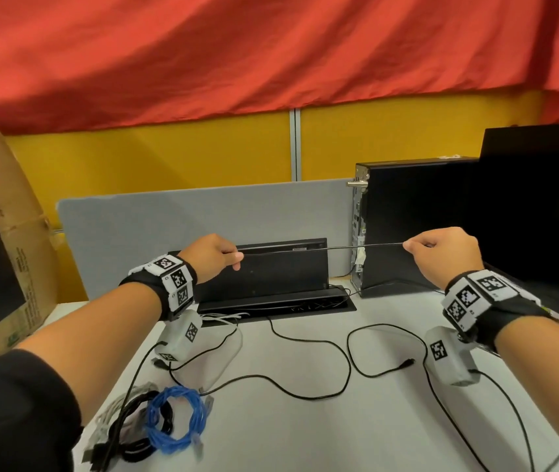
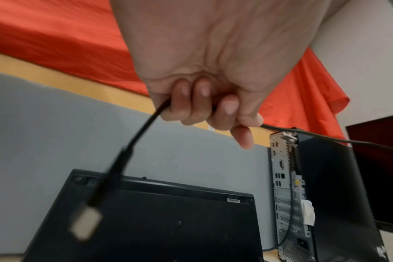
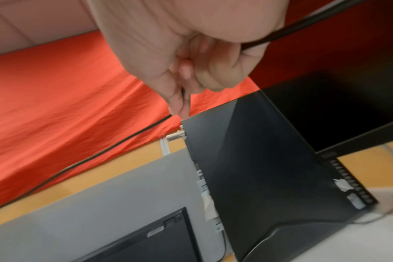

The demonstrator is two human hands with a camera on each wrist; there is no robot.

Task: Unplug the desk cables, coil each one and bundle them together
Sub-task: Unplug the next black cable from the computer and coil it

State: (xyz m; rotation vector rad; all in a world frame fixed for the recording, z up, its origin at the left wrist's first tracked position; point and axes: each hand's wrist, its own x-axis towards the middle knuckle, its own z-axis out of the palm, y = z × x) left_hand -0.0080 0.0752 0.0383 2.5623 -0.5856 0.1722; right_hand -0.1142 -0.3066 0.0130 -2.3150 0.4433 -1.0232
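Observation:
A thin black cable (image 1: 322,249) is stretched taut between my two raised hands above the desk. My left hand (image 1: 234,260) grips one end in a fist (image 2: 204,104), and a blurred USB plug (image 2: 85,225) dangles below it. My right hand (image 1: 409,247) pinches the cable further along between thumb and fingers (image 3: 180,104); the rest runs across the palm. A blue coil (image 1: 176,420) lies at the desk's near left beside a black coil (image 1: 131,420) and a grey cable (image 1: 111,410). Other loose black cables (image 1: 319,342) snake over the desk.
A black computer tower (image 1: 417,226) stands at the back right beside a dark monitor (image 1: 543,206). The raised black lid (image 1: 264,270) of a desk cable tray stands against a grey partition (image 1: 169,226). A cardboard box (image 1: 2,240) fills the left.

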